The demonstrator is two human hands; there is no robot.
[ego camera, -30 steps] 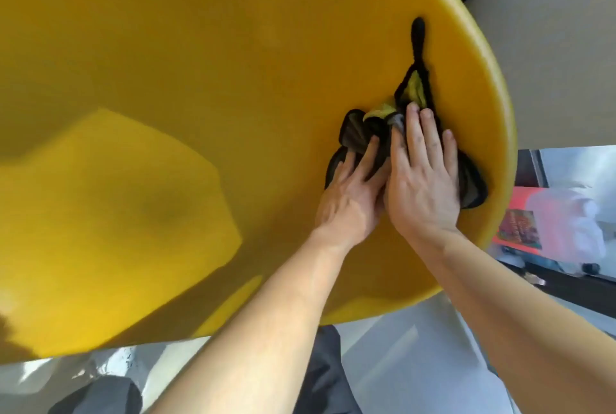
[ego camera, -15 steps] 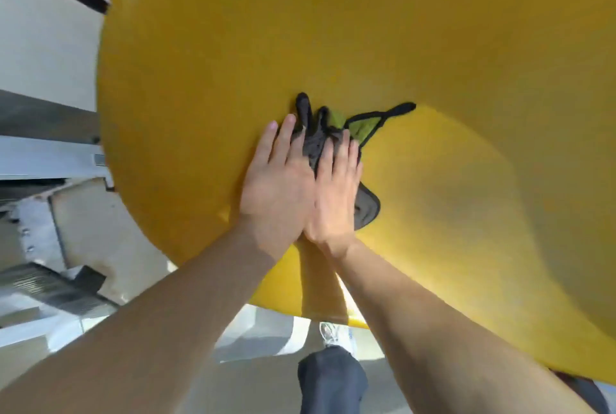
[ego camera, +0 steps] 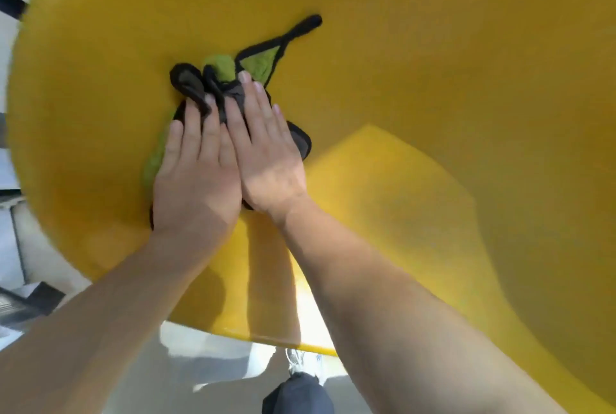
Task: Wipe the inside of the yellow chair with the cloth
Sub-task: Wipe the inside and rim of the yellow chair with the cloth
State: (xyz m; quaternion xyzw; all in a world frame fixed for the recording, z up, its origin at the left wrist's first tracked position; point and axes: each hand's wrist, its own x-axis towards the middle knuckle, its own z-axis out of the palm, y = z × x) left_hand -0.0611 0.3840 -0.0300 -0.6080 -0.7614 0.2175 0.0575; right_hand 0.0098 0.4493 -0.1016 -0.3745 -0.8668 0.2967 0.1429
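The yellow chair (ego camera: 433, 80) fills most of the view, its curved inner shell facing me and its flat seat at the lower right. A bunched cloth (ego camera: 193, 83), green with dark edging and a dark loop, lies against the shell left of centre. My left hand (ego camera: 196, 177) and my right hand (ego camera: 266, 153) lie side by side on top of it, fingers straight, pressing it flat against the chair. Much of the cloth is hidden under my palms.
The chair's rim (ego camera: 283, 340) curves along the bottom, with pale floor below it. My dark trouser leg (ego camera: 296, 393) and a light shoe (ego camera: 303, 363) show under the rim. Grey shelving or equipment (ego camera: 13, 307) stands at the far left.
Both hands and the cloth slid from the chair's right rim across to the left side of the shell, then slightly up. The cloth has spread, with more green showing.
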